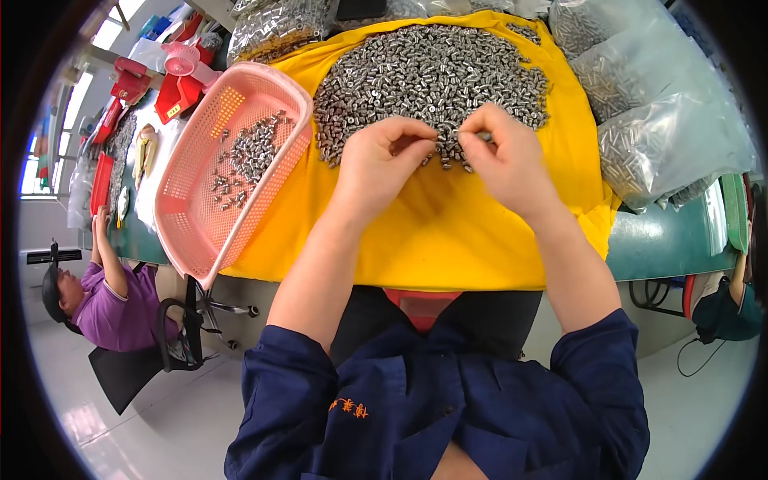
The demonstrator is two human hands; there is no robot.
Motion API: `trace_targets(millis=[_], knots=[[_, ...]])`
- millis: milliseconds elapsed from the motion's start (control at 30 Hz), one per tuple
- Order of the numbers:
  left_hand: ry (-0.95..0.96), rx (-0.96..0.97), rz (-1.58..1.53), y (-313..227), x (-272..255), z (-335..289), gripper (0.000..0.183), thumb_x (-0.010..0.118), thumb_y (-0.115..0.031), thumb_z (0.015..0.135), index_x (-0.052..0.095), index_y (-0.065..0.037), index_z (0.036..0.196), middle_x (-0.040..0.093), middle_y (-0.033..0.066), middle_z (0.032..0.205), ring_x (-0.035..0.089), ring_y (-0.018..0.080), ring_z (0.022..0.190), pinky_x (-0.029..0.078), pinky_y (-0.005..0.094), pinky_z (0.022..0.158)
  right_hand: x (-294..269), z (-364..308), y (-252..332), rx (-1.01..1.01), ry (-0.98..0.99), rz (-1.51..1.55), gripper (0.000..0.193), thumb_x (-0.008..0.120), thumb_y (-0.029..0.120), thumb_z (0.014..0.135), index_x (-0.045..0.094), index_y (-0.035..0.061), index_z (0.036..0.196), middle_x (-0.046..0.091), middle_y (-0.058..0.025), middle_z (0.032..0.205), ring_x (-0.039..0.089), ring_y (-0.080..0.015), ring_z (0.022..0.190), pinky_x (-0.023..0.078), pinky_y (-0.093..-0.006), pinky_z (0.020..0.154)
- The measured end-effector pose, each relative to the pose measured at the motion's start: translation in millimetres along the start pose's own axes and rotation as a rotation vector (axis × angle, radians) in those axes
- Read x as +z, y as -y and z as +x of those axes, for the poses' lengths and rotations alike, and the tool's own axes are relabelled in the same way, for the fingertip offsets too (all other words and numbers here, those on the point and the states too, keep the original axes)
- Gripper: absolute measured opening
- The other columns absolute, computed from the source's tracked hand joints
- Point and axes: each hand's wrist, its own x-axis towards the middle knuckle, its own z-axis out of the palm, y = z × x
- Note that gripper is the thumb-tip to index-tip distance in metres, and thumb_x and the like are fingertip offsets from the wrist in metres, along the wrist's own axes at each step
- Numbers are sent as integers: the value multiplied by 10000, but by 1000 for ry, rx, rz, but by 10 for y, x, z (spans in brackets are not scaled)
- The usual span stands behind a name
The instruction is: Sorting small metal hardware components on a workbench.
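A broad heap of small silvery metal cylinders lies on a yellow cloth before me. At the heap's near edge my left hand is closed, thumb and forefinger pinched together. My right hand faces it just to the right, pinched the same way, with a small gap between the two sets of fingertips. Anything held in either pinch is too small to tell apart from the metal pieces behind. To the left, a pink perforated plastic basket stands tilted in view, holding a looser scatter of similar metal pieces.
Clear plastic bags of metal parts crowd the right side, with more bags at the back. A dark phone-like slab lies at the far edge. Red bins stand beyond the basket. A seated person works at left, another at right.
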Motion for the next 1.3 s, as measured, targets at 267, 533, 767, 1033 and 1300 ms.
trace_targets(millis=[267,533,767,1033,1300], knots=[[76,-78,-272,-39,16,19,189,519,12,828,565,11,1012,596,56,905,573,125,841,468,230,742,-13,-8,-50,15,-60,145,65,549,81,775,524,28,803,555,-34,661,489,-78,554,401,-225,507],[109,-199,-737,-11,-29,1,123,550,-31,823,575,-33,944,589,34,842,569,123,773,475,245,706,-7,-18,19,41,-17,289,61,538,76,794,515,19,799,548,-17,694,487,-58,594,408,-214,534],[155,-185,-773,-21,5,-6,116,551,-35,824,572,-31,938,600,63,874,590,144,786,492,268,699,-14,-21,57,21,-7,257,57,542,75,783,516,25,795,545,-31,683,498,-87,587,412,-230,532],[100,-139,-669,-16,51,2,103,562,0,808,580,13,908,612,86,848,607,159,744,511,266,696,29,-49,38,-236,-111,-154,48,528,60,762,497,27,777,539,-114,663,541,-239,572,428,-303,525],[-96,90,-392,-130,71,-23,121,593,46,766,598,20,884,619,62,816,593,113,727,487,215,665,48,-15,35,74,-42,295,70,540,94,800,514,29,802,543,-27,654,499,-97,577,400,-239,523]])
